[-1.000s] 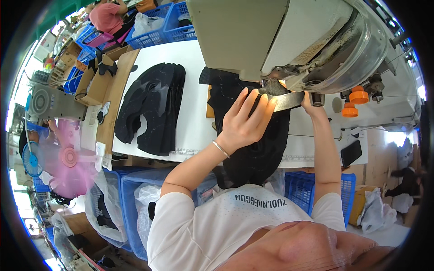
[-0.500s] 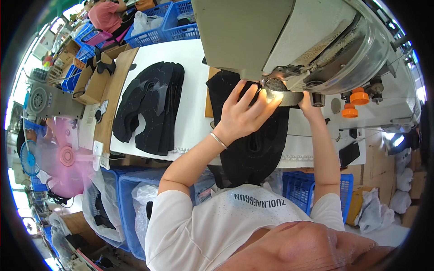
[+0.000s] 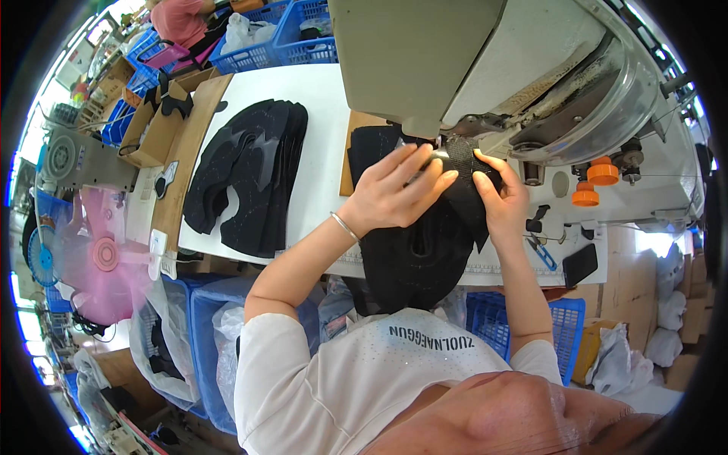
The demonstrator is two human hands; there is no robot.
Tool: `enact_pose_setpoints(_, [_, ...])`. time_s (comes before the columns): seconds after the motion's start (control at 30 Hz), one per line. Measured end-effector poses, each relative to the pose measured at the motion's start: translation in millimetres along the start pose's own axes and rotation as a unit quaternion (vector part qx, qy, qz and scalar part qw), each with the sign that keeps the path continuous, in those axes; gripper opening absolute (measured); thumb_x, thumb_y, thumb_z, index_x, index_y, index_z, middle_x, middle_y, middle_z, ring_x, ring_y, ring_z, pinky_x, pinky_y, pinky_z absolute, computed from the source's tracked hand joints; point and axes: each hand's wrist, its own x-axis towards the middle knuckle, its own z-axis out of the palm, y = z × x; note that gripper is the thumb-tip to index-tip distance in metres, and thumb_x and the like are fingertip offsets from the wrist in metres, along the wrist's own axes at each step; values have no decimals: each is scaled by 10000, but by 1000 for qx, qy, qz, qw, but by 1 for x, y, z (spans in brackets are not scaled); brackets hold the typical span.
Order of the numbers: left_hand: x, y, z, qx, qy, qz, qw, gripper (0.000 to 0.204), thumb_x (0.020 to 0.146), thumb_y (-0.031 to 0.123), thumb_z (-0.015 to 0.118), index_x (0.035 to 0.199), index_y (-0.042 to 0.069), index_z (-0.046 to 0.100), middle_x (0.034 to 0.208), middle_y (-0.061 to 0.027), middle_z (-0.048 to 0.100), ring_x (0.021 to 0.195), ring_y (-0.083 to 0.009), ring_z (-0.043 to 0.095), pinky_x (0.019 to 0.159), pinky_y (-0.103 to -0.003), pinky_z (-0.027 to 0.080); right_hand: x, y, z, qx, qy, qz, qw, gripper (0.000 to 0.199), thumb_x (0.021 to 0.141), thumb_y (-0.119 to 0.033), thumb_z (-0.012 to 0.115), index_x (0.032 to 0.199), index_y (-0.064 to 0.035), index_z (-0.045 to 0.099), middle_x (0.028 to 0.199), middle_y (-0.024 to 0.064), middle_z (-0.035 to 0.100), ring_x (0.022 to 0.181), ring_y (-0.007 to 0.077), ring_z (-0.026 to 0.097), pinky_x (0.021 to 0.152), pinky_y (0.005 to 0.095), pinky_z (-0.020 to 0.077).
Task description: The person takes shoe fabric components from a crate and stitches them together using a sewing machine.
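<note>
Under the head of a sewing machine (image 3: 413, 64) lies a black fabric piece (image 3: 417, 280) with a slot near its front end. It hangs over the table's front edge toward my lap. My left hand (image 3: 398, 186), a bangle on its wrist, is over this fabric just left of the needle area, fingers stretched out and apart. My right hand (image 3: 503, 201) pinches the edge of a black mesh strip (image 3: 461, 155) between thumb and fingers, right of the needle. The needle itself is hidden behind the machine head and fingers.
A stack of black cut pieces (image 3: 250, 174) lies left on the white table (image 3: 322, 98). Blue snips (image 3: 543, 254) and a dark phone-like slab (image 3: 581, 265) lie at the right. A pink fan (image 3: 105, 254) stands far left. Blue baskets (image 3: 565, 334) sit below; a person (image 3: 178, 23) sits far off.
My right hand has come out from behind the machine arm toward me, now pinching the mesh strip. My left hand has shifted slightly left and down. The snips have come into sight.
</note>
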Motion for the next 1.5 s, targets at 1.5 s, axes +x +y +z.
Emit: enact_pose_setpoints(1.5, [0, -41, 1, -200, -36, -173, 964, 186, 760, 50, 677, 942, 28, 710, 993, -88, 716, 946, -259, 680, 835, -367, 550, -12, -3, 47, -65, 44, -63, 995, 186, 917, -72, 658, 1098, -59, 696, 685, -75, 455, 602, 18, 359, 534, 203, 304])
